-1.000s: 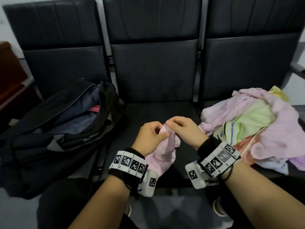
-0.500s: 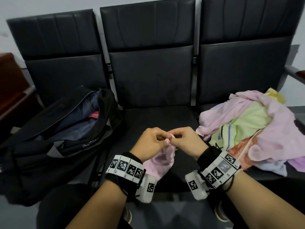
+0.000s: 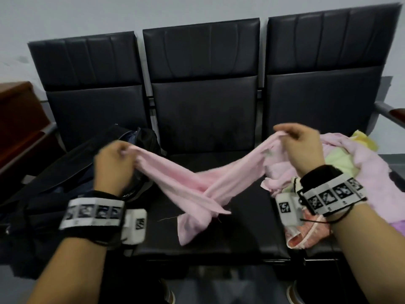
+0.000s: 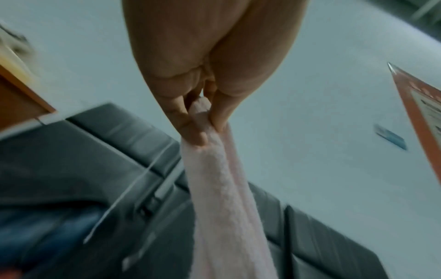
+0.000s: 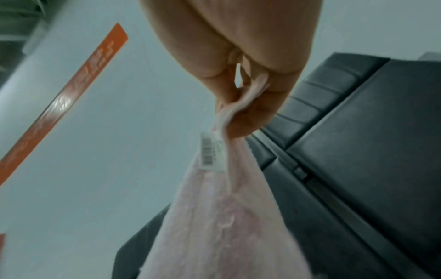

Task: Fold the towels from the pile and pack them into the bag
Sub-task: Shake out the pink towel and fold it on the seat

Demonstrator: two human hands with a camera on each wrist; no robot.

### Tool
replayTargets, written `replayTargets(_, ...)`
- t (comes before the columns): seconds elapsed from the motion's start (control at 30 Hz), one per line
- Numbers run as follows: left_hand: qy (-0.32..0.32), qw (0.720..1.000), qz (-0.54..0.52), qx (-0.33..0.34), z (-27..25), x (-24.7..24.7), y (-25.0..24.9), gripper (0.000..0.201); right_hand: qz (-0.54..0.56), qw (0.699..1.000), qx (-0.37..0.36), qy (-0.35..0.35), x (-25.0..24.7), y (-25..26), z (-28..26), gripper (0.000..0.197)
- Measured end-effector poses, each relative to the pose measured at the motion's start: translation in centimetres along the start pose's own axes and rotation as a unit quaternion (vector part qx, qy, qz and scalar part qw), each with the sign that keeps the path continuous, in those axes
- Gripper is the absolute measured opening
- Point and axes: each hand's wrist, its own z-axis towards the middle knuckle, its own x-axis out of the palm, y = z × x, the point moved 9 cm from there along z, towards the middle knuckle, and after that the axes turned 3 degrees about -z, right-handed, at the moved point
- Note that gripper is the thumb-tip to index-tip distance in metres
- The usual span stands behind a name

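A pale pink towel (image 3: 197, 183) hangs twisted between my two hands above the middle seat. My left hand (image 3: 122, 154) pinches one corner of it over the black bag (image 3: 54, 185); the left wrist view shows thumb and finger nipping the pink towel (image 4: 214, 169). My right hand (image 3: 293, 137) pinches the other corner, higher up, in front of the towel pile (image 3: 361, 167). In the right wrist view a barcode tag sits on the pink towel (image 5: 226, 217) just under the fingers. The bag lies on the left seat with its mouth open.
Three black padded seats (image 3: 203, 102) stand in a row against a pale wall. A brown wooden cabinet (image 3: 17, 119) is at the far left. A chair armrest (image 3: 392, 115) juts out at the far right. The pile holds pink, green, yellow and orange-patterned towels.
Both hands were together pinching the bunched towel over the middle seat; they have since risen and pulled wide apart, stretching the towel out between them. The head view has tilted upward.
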Motion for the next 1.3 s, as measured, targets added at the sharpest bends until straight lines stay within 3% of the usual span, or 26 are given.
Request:
replayTargets(0.1, -0.138, 0.99, -0.01, -0.032, 3.0, -7.4, 2.5, 0.024, 0.03, 0.996, 0.002, -0.083, -4.0, 0.5, 2.4, 0.038)
replayTargets(0.2, -0.178, 0.98, -0.017, -0.084, 3.8, -10.3, 5.0, 0.033, -0.009, 0.994, 0.023, -0.108, -5.7, -0.5, 2.9, 0.038)
replayTargets(0.33, -0.138, 0.984, 0.001, -0.112, 2.6, -8.9, 6.3, 0.033, -0.076, 0.994, 0.027, -0.078, -5.0, -2.5, 1.6, 0.034)
replayTargets(0.5, -0.088, 0.988, -0.016, -0.123, 1.4, -6.2, 6.1, 0.023, -0.107, 0.993, 0.024, -0.053, -4.2, -3.4, 0.9, 0.022)
replayTargets(0.63, -0.072, 0.987, -0.042, -0.137, 0.9, -4.9, 6.4, 0.026, -0.116, 0.992, 0.049, -0.029, -4.1, -4.2, 0.6, 0.018)
replayTargets(0.8, -0.06, 0.984, -0.109, -0.128, 0.9, -3.4, 5.3, 0.024, 0.005, 0.997, 0.083, 0.006, -2.7, -4.1, 0.0, 0.032)
replayTargets(0.93, -0.041, 0.978, -0.174, -0.107, 0.8, -1.8, 2.1, 0.022, 0.103, 0.992, 0.056, 0.038, -0.6, -0.8, -0.7, 0.035)
replayTargets(1.0, -0.016, 0.977, -0.196, -0.083, 0.2, -0.5, -0.5, 0.023, 0.157, 0.982, 0.055, 0.085, 1.6, 1.2, -1.6, 0.03)
replayTargets(1.13, 0.047, 0.98, -0.191, -0.002, -1.6, 3.0, -6.1, 0.02, 0.222, 0.935, 0.086, 0.263, 7.2, 4.1, -4.5, 0.039)
replayTargets(1.23, 0.096, 0.978, -0.179, 0.049, -2.9, 5.4, -9.1, 0.017, 0.15, 0.93, 0.022, 0.335, 9.2, 5.8, -5.9, 0.046)
replayTargets(1.3, 0.127, 0.975, -0.171, 0.07, -3.8, 6.7, -10.2, 0.018, 0.045, 0.942, -0.05, 0.329, 9.6, 6.7, -6.3, 0.039)
